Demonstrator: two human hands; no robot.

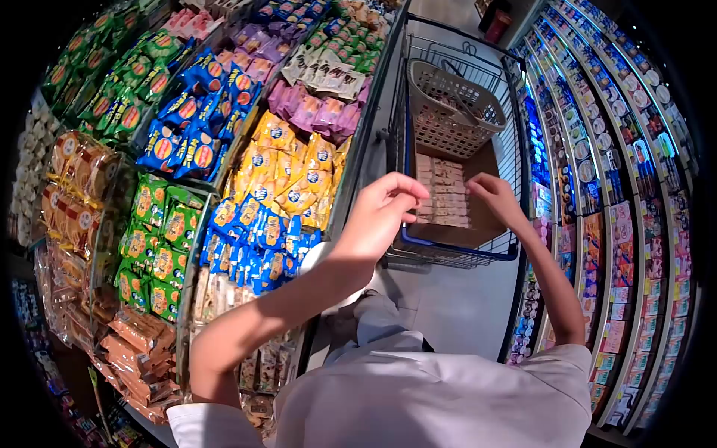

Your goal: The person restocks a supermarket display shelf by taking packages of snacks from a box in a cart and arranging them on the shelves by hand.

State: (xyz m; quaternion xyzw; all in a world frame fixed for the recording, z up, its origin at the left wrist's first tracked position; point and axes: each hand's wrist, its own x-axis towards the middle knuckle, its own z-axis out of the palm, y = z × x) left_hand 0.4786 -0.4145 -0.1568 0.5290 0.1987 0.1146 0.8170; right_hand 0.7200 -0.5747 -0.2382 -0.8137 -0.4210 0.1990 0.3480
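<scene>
My left hand (382, 213) hovers by the near left side of an open cardboard box (478, 235), its fingers loosely bent and nothing visible in them. My right hand (497, 200) is at the right side of the same box, fingers bent and slightly apart, also with nothing visible in them. Rows of small wrapped snack packets (447, 196) in pale pink and beige lie inside the box between my hands. The box sits in a wire shopping cart (523, 149). Behind it in the cart is a grey perforated plastic basket (455, 112), tilted, with handles.
Bins on the left hold yellow snack packs (291, 172), blue packs (258, 239), green packs (153, 254) and brown packs (138, 355). Long shelves (612, 224) of packaged goods line the right. Grey floor (463, 299) shows between me and the cart.
</scene>
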